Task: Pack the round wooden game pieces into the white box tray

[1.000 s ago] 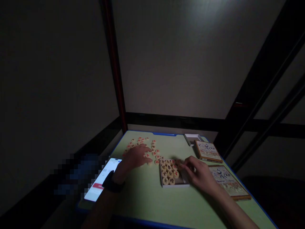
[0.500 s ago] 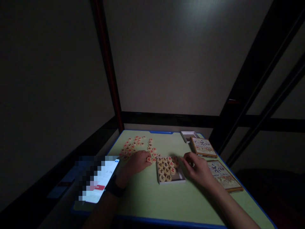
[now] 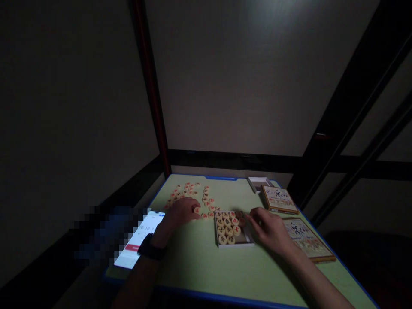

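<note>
Thumb and fingers of my left hand (image 3: 184, 210) close round a round Chinese chess piece (image 3: 197, 210) with a red character, left of a short row of pieces (image 3: 207, 215). In the middle of the table, an open shallow box (image 3: 236, 245) holds rows of chess pieces (image 3: 228, 222) with black or red characters. Its front right part shows bare bottom. My right hand (image 3: 267, 225) hovers at the box's right edge, fingers curled and thumb against them, close to shadowed pieces in the back right corner. Whatever it may hold is hidden.
Loose pieces (image 3: 189, 189) lie scattered at the back left. A lit phone (image 3: 141, 240) lies by my left wrist. On the right are two printed boxes or lids (image 3: 280, 199), (image 3: 307, 240) and a white tray (image 3: 257, 180). Blue edging (image 3: 225, 297) rims the table.
My left hand has drawn slightly back from the row, and a red-marked piece now shows between its fingers. My right hand stays by the box. The view has shifted a little.
</note>
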A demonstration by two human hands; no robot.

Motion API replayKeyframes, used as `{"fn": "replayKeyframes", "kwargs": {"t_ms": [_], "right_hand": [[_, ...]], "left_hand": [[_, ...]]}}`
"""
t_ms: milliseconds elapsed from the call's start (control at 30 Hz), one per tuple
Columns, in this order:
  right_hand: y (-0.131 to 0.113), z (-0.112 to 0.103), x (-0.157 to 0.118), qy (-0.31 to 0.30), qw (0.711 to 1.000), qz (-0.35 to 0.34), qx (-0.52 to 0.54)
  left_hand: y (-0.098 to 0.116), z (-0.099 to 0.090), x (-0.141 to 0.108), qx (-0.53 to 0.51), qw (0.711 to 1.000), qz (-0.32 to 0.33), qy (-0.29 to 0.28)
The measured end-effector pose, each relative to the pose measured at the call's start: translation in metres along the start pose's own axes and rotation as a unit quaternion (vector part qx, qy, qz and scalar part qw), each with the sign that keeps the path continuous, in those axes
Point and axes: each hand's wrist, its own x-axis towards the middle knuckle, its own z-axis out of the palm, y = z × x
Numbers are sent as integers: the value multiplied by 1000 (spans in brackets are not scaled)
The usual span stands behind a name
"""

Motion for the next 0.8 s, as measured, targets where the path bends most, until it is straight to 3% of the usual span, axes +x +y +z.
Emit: {"fn": "replayKeyframes", "kwargs": {"t_ms": [133, 333, 467, 567, 667, 800], "right_hand": [[1, 1, -1, -2, 1000, -7, -4], [0, 1, 0, -5, 1000, -14, -8], [0, 0, 0, -7, 1000, -16, -5], [-1, 2, 0, 12, 1000, -15, 15], [-8, 6, -1, 28, 997, -36, 58], [-18, 16, 1, 67, 991, -82, 83]], "left_hand": [[5, 7, 0, -4, 999, -6, -46], [19, 12, -2, -3, 999, -8, -50], [18, 14, -3, -23, 1000, -11, -4], [21, 18, 1, -124, 991, -29, 49], [38, 26, 8, -323, 942, -37, 78], [79, 37, 23, -507, 860, -24, 41]]}}
